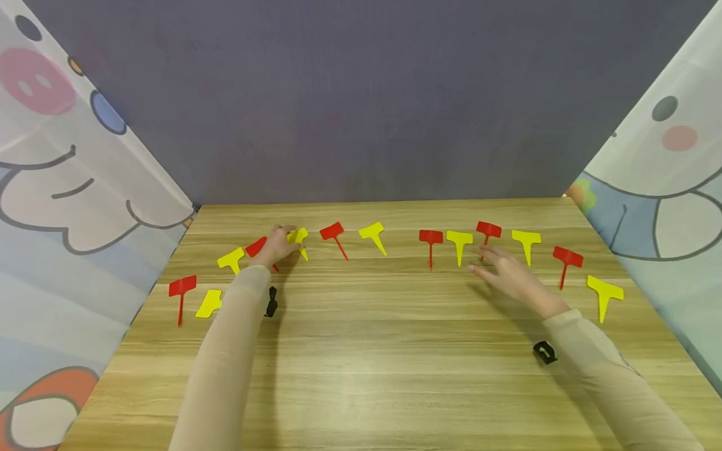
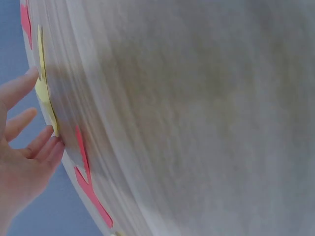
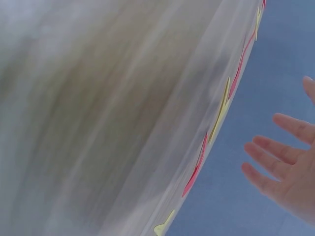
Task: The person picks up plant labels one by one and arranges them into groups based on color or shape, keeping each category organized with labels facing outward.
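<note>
My left hand (image 1: 277, 244) is at a yellow T-shaped plant label (image 1: 299, 236) left of the table's middle. In the left wrist view, its thumb and fingers are spread around that yellow label (image 2: 43, 93), with the thumb at its middle and fingertips by one end. A red plant label (image 1: 256, 246) lies partly behind this hand. My right hand (image 1: 504, 274) hovers palm down, fingers extended and holding nothing. Its fingertips are nearest a red plant label (image 1: 488, 229) and a yellow plant label (image 1: 459, 239). The right wrist view shows the same hand (image 3: 290, 167) apart from the labels.
Red and yellow plant labels form an arc across the wooden table (image 1: 361, 351), among them a red one (image 1: 182, 285) at far left and a yellow one (image 1: 605, 290) at far right. Small black items (image 1: 544, 352) sit beside the sleeves. A grey panel (image 1: 372, 106) stands behind.
</note>
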The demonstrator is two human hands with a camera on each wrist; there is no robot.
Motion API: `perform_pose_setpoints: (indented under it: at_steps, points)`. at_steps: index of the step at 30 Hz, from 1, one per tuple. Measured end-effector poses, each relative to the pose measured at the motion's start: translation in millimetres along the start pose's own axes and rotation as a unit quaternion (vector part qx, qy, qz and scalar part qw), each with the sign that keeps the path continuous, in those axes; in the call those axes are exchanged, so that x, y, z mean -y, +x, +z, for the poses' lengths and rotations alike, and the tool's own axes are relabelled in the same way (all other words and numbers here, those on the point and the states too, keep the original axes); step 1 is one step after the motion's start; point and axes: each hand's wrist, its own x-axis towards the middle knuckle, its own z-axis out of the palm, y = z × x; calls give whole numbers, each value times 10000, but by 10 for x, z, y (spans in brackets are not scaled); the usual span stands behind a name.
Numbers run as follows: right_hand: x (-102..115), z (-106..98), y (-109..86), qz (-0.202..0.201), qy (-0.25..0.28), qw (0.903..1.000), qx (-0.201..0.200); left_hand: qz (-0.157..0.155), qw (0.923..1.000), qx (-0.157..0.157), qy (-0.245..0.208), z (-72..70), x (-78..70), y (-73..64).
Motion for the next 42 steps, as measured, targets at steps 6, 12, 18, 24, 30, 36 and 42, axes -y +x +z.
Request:
perform_pose_setpoints:
  at_steps: [6,12,18,24,30,36,42]
  points:
    - [-4,-2,8,-15,51,10000,7,-39,9998,-73,-199,11,43,4]
    - [-3,-2,10,-2,156,9999,12,-195,9992,-48,-350,-1,23,4]
    - [0,-2,22,7,118,9999,27,-226,9981,20,-572,132,343,289]
    - [-2,10,32,71,21,9999,73,-267,9983,117,-495,62,202,182]
    - [-9,19,31,101,63,9999,59,-285,9977,-91,-612,7,62,43]
    - [-10,30,33,96,159,9998,58,-367,9967,-165,-702,-3,11,20]
    - [-10,39,35,70,236,9997,60,-158,9926,-314,-1160,110,283,221]
